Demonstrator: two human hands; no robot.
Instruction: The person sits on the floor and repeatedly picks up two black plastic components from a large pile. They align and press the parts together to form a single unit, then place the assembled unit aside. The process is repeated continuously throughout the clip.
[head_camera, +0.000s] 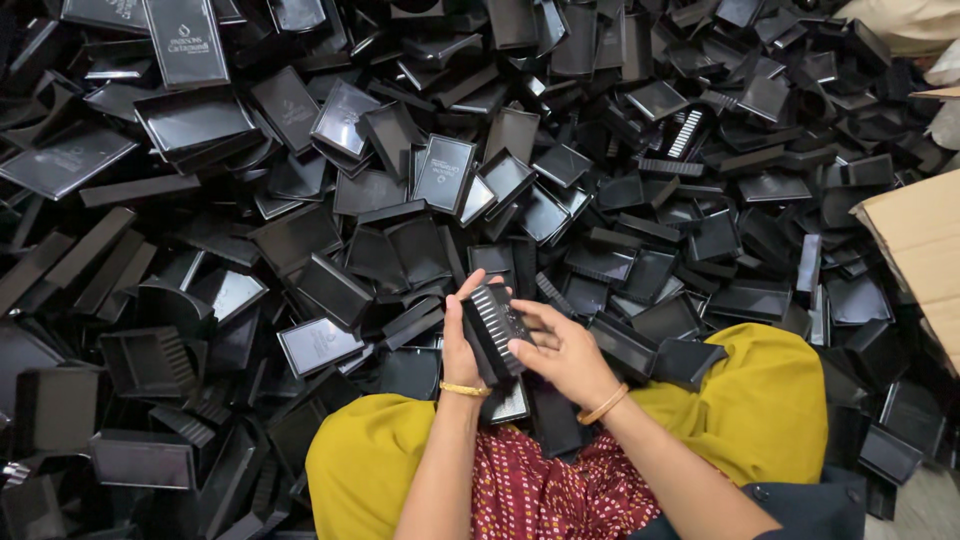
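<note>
A large heap of glossy black plastic trays and box parts (420, 180) covers nearly the whole floor in the head view, the pieces lying tilted and overlapping in no order; several are flat rectangular lids with pale printing, others are open shallow boxes. At the right edge sits a brown cardboard box flap (915, 235), partly out of frame. The person sits at the bottom centre, mustard-yellow trousered knees (770, 400) spread to either side and a dark red patterned garment (545, 490) between them. A few black pieces rest against the lap. Both hands are raised just above the lap, holding one small black plastic piece with a row of pale ribs (495, 325), tilted upright between them. The left hand (458, 340) grips it from behind, fingers closed around its far edge. The right hand (560, 350) closes on its near side, thumb pressed to the ribbed face. Each wrist carries a thin gold bangle (465, 389).
</note>
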